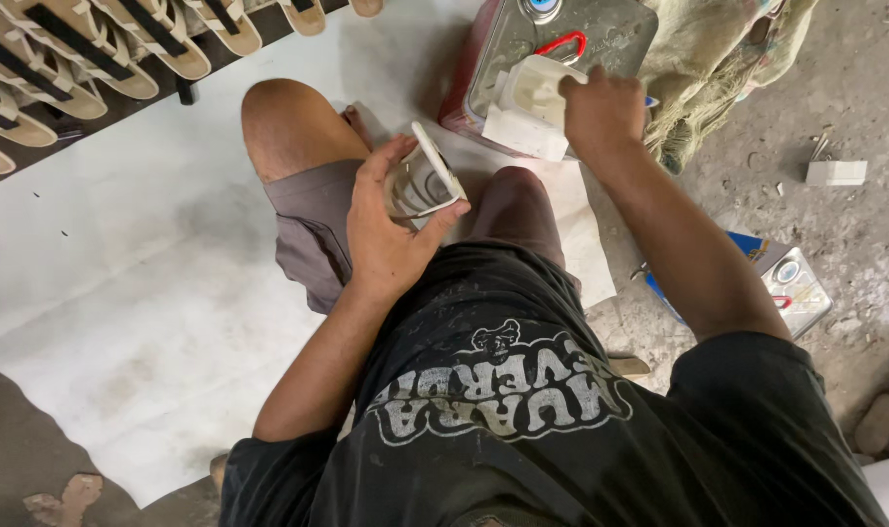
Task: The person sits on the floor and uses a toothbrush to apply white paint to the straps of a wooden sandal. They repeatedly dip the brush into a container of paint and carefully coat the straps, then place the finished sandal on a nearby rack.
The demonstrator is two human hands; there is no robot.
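Sandal sole pinched edge-on in left hand, above lap. Right hand clenched at white tub on metal can. Risk: tub knocked off can; sole slipped from thin grip.

You're in a small footwear workshop, floor-level setup. Evidence: rows of unfinished sandals with black straps laid out across the upper left of the frame, a metal tin at top centre, a white sheet spread over rough, dirty concrete floor, scraps and a second tin at right.
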